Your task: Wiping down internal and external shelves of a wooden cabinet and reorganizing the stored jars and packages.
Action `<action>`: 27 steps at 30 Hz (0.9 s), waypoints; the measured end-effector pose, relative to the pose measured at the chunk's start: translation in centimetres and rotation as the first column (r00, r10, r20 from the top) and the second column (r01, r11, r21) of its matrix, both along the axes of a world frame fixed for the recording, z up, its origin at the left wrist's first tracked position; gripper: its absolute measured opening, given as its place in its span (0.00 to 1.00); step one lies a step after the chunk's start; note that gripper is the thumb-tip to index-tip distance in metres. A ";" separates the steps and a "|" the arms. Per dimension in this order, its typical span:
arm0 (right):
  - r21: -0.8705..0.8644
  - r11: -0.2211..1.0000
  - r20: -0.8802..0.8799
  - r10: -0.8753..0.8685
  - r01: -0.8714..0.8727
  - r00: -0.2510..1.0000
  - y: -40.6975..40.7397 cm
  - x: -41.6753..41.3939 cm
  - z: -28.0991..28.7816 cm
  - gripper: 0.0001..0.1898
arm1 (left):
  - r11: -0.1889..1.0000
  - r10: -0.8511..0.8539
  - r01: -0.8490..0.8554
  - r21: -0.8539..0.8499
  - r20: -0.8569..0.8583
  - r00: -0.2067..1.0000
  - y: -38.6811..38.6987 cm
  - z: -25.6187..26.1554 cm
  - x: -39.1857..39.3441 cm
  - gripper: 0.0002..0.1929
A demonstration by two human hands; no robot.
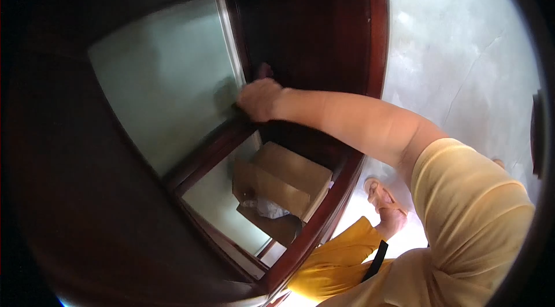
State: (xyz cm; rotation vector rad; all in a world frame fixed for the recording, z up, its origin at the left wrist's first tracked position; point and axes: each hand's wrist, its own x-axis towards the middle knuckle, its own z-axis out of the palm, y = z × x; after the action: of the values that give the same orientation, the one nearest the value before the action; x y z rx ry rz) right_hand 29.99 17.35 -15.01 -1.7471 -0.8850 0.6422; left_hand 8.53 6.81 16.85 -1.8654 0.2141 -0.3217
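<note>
My bare right hand (259,99) reaches from the right into a dark reddish-brown wooden cabinet or frame (277,263). It is blurred and lies at the corner where a dark crossbar (212,151) meets the dark side panel (308,38), beside a pale greenish panel (169,77). The fingers are mostly hidden, so whether they grip anything cannot be told. A dim, finger-like shape shows just above the hand. My left hand is out of view.
Below the crossbar, an opened cardboard box (295,168) holds crumpled, whitish plastic (271,208). A reddish wooden edge (377,34) borders the pale grey floor (459,55). My sandalled foot (383,198) and mustard-coloured clothing (338,259) show lower right.
</note>
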 end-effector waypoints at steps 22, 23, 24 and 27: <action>0.567 0.509 -0.771 0.605 0.648 0.198 4.4 -2.7 12.3 0.34 | 0.998 0.063 -0.062 0.027 -0.032 0.997 -0.5 0.0 -0.2 0.13; 0.567 0.508 -0.745 0.651 0.648 0.141 5.6 -2.8 13.8 0.35 | 0.997 0.066 -0.065 0.029 -0.042 0.997 -0.6 -0.2 -0.2 0.13; 0.570 0.506 -0.714 0.695 0.648 0.085 6.5 -3.4 15.0 0.37 | 0.997 0.070 -0.068 0.032 -0.050 0.996 -0.7 -0.4 -0.1 0.14; 0.714 0.485 -0.656 0.715 0.505 0.241 3.2 -5.8 17.3 0.36 | 0.999 0.052 -0.052 -0.004 -0.046 0.998 -0.2 -0.2 -0.3 0.14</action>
State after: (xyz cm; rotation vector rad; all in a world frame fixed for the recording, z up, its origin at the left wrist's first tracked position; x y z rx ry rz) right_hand 24.16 20.54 2.33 0.0204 -0.2226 0.9720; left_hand 8.25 6.62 16.62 -1.8813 0.1959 -0.2437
